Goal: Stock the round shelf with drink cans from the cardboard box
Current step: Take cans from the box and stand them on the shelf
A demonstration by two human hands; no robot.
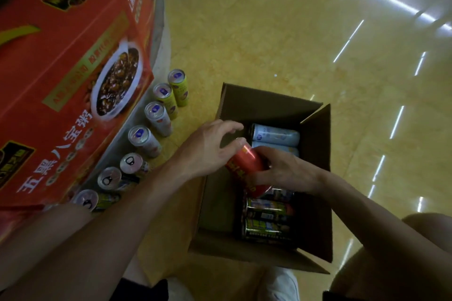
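Gripping the red can (244,162), the right hand (286,168) has its fingers wrapped round the lower half of the body. The can is tilted, upper end pointing away from the person, and is held just above the open cardboard box (256,107).

Left hand (208,149): reaches in from the left, fingers spread and loosely curved over the can's upper end. The thumb (232,143) lies at the rim of that end. Cannot tell whether this hand actually grasps the can or only touches it.

Box contents: pale blue cans (276,134) lie on their sides at the far end and dark green cans (266,227) lie on their sides at the near end. The box stands on the yellow floor (269,32), flaps open.

Round shelf (160,32), left of the box: a curved row of upright cans (144,139) stands along its low ledge. The two farthest are yellow-green, then two pale, then three dark ones nearest. Red cartons (61,68) are stacked above the row.
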